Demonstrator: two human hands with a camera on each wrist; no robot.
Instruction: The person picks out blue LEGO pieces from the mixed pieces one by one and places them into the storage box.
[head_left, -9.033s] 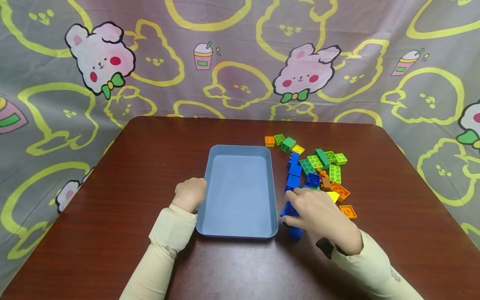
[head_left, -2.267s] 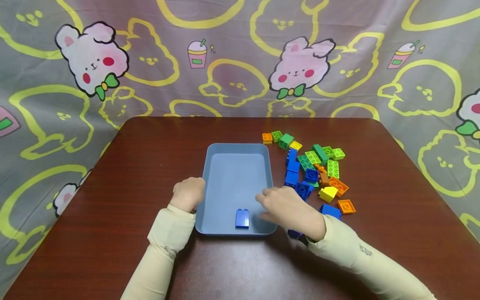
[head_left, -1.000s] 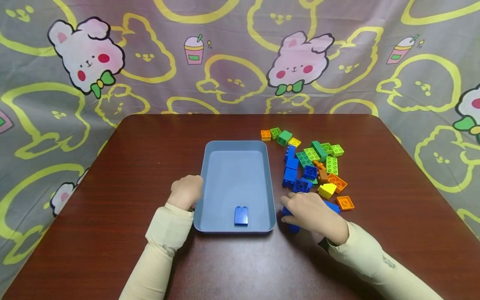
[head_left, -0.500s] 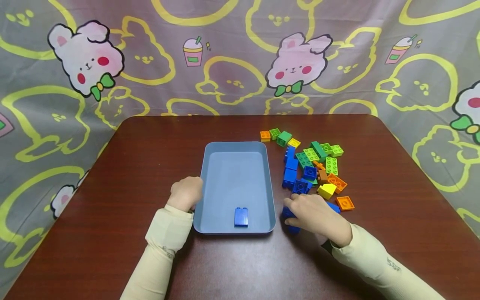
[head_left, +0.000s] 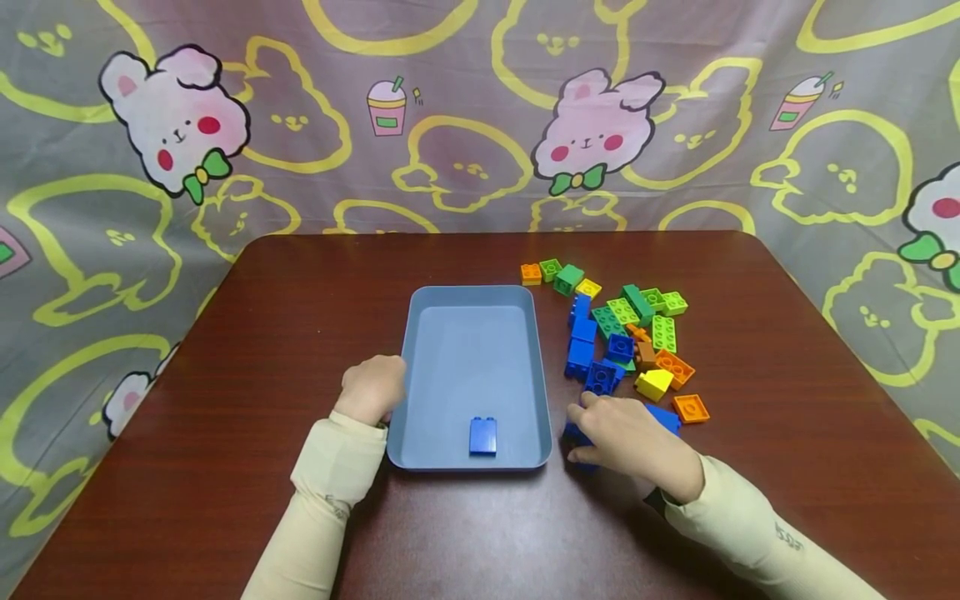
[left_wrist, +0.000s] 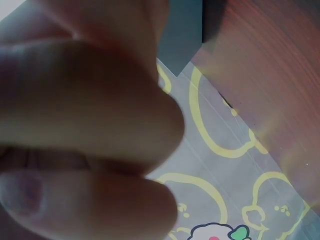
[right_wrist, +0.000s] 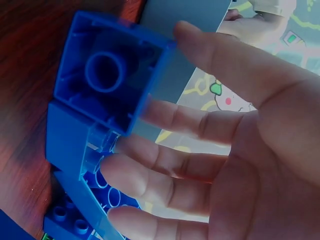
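A blue-grey tray lies on the table; one blue brick is in its near part. At the tray's left rim, my left hand has its fingers curled and holds the edge. The left wrist view shows those fingers close up, with a corner of the tray behind. Beside the tray's right rim, my right hand touches a blue building brick. Its thumb is at one corner and a fingertip at the side; the fingers are spread and fairly straight. In the head view the hand partly hides this brick.
Several green, orange, yellow and blue bricks lie scattered right of the tray, such as a yellow brick and an orange brick. More blue bricks adjoin the touched one. A patterned cloth hangs behind the brown table.
A blue brick came into the tray between 9.0 and 2.3 seconds ago. My right hand then went from above the tray back right to the blue bricks. The left hand stays put.
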